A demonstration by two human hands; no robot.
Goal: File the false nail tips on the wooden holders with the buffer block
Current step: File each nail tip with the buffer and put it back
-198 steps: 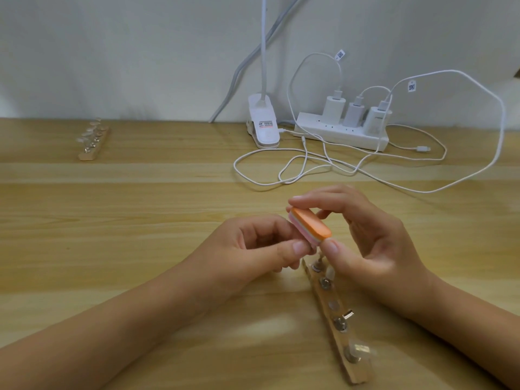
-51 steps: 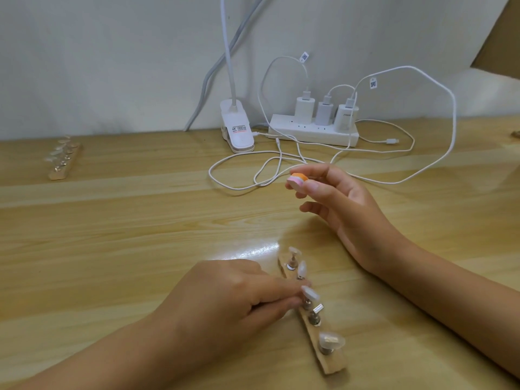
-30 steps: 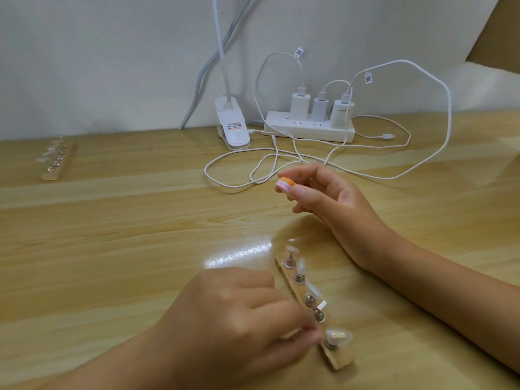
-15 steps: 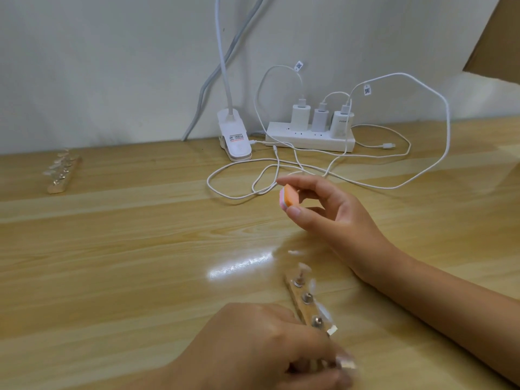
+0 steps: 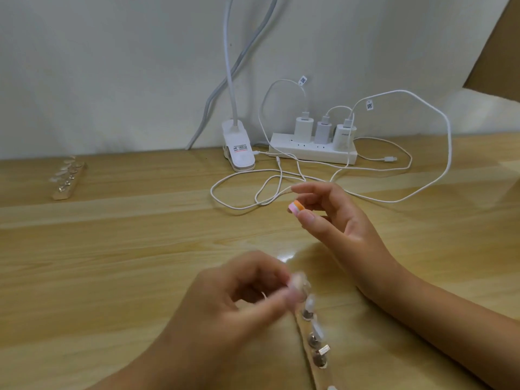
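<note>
A: Head view, R hand [image 5: 337, 223]?
B: Thumb + finger pinch buffer block [image 5: 295, 207], held off table [image 5: 126, 249]; index straight.
A: L hand [image 5: 239, 302]?
B: Blurred. Fingers curled, pinching far-end nail tip [image 5: 298, 282] on near wooden holder [image 5: 315, 374]. 2nd holder [image 5: 67, 180] far left.

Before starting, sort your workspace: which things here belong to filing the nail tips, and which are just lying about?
For the job: buffer block in right hand; nail tip pinched by left hand; near wooden holder; far wooden holder.
Lying about: clip lamp; power strip; chargers; white cables.
</note>
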